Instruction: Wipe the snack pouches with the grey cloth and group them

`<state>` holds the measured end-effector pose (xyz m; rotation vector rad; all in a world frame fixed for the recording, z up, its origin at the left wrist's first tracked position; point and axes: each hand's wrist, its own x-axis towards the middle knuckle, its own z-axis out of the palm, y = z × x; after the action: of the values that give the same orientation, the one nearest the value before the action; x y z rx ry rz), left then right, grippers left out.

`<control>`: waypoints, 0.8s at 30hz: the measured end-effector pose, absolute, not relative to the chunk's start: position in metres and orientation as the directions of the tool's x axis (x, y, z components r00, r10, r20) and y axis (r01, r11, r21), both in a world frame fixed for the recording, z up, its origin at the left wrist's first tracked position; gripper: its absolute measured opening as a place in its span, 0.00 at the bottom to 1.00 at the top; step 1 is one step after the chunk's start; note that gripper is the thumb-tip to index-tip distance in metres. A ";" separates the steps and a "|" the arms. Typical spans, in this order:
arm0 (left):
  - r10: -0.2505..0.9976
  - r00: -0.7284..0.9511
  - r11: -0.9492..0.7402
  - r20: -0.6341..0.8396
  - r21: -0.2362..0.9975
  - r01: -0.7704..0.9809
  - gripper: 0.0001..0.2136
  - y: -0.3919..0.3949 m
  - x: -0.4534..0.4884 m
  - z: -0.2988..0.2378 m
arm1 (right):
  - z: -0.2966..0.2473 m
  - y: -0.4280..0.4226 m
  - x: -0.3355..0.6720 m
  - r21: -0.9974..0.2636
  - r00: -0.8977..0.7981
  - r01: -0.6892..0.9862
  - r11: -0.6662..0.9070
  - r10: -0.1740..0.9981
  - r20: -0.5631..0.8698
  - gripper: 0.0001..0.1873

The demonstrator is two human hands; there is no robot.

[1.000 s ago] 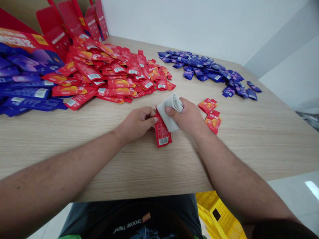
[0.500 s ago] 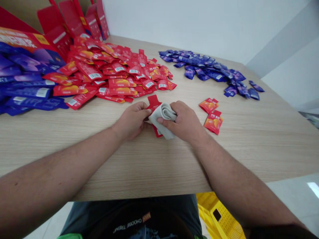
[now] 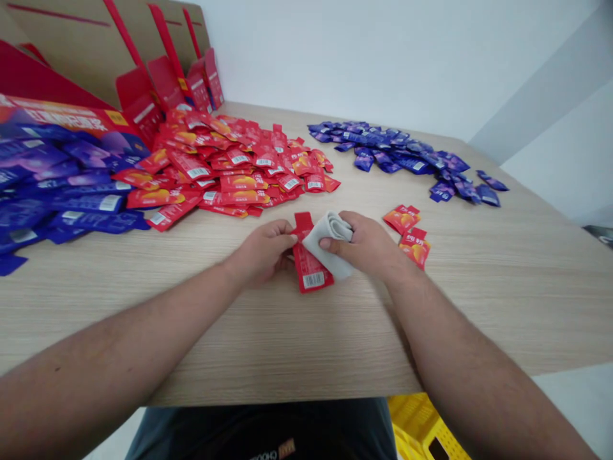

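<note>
My left hand (image 3: 262, 253) pinches the top of a red foil sachet (image 3: 310, 268) against the wooden tabletop (image 3: 268, 345), with the sachet's barcode end toward me. My right hand (image 3: 364, 246) grips a folded grey-white cloth (image 3: 331, 241) and presses it on the sachet's upper right side. The cloth hides part of the sachet. Two orange-red sachets (image 3: 401, 219) lie just beyond my right hand, apart from it.
A large heap of red sachets (image 3: 234, 176) lies at the far left of the table, beside blue-purple sachets (image 3: 62, 204) and red cardboard display boxes (image 3: 163, 83). Blue-purple sachets (image 3: 397, 153) are spread at the far right. A yellow crate (image 3: 421, 425) stands below the table.
The red sachet's barcode end shows again below the cloth, after being hidden half a second ago. The cloth has shifted along the sachet. The whole scene sits lower in view.
</note>
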<state>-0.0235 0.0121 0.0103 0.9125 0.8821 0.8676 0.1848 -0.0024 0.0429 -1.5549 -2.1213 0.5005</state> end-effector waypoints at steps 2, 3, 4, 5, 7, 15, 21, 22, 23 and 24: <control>0.850 0.451 0.373 -0.273 0.916 -0.147 0.07 0.007 -0.022 0.008 | 0.037 0.002 0.187 -0.556 -0.187 0.798 0.231 0.973 0.136 0.16; 0.838 0.474 0.372 -0.272 0.919 -0.131 0.07 0.005 -0.022 0.007 | 0.034 0.006 0.190 -0.549 -0.095 0.819 0.165 0.984 0.153 0.16; 0.835 0.482 0.367 -0.264 0.921 -0.131 0.07 0.004 -0.022 0.006 | 0.032 0.009 0.193 -0.543 0.031 0.836 0.078 0.982 0.188 0.16; 0.840 0.479 0.358 -0.254 0.924 -0.137 0.07 0.004 -0.023 0.005 | 0.030 0.013 0.197 -0.554 0.146 0.833 -0.003 0.966 0.214 0.16; 0.863 0.449 0.326 -0.232 0.934 -0.145 0.08 0.005 -0.026 0.006 | 0.027 0.020 0.204 -0.615 0.284 0.782 -0.102 0.937 0.205 0.18; 0.985 0.166 0.079 -0.054 0.986 -0.148 0.10 0.033 -0.054 0.035 | 0.020 0.022 0.199 -0.579 0.181 0.813 -0.058 0.971 0.156 0.15; 1.000 0.003 -0.013 0.013 1.000 -0.022 0.07 0.108 -0.064 0.068 | 0.014 0.026 0.195 -0.588 0.113 0.809 -0.007 0.983 0.143 0.13; 1.000 -0.008 -0.022 0.022 1.000 -0.002 0.07 0.125 -0.061 0.072 | 0.013 0.026 0.195 -0.587 0.097 0.810 0.006 0.985 0.144 0.13; 0.999 -0.033 -0.018 0.019 1.000 0.022 0.07 0.143 -0.057 0.075 | 0.012 0.027 0.194 -0.587 0.082 0.809 0.021 0.986 0.148 0.13; 0.999 -0.044 0.002 0.001 0.999 0.054 0.07 0.160 -0.051 0.078 | 0.011 0.027 0.193 -0.588 0.068 0.808 0.037 0.986 0.155 0.13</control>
<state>-0.0508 0.1604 0.0784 1.2271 1.2817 1.2153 0.1929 0.0273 0.0113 -1.8125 -1.7808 0.4272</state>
